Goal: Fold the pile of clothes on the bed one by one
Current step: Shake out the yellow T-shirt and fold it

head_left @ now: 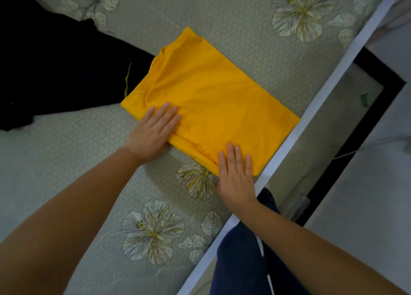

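Although it already lies as a compact rectangle, the yellow garment (213,99) at the centre of the frame looks only partly finished: its layers are stacked and flattened, with a bunched, rounded edge toward the upper left and a loose thread trailing off its left side. It rests on the bed (66,172), covered in a grey-green floral sheet, and its right corner reaches the white bed edge (329,87) that runs diagonally from the upper right to the bottom centre. Both hands are spread flat with straight fingers and grip nothing: the left hand (153,132) presses the lower left edge of the fabric, and the right hand (235,174) presses the near corner at lower centre, well apart from the other. Judging from this pose, the person is smoothing or setting a crease, and one more fold may or may not follow. A dark garment (55,72) sprawls unfolded across the upper left, with the yellow one overlapping its edge, so at least that piece remains to be done; whether more clothes wait out of frame cannot be told. Dark trousers (240,257) show at the bottom, beside a pale floor (367,217) on the right.
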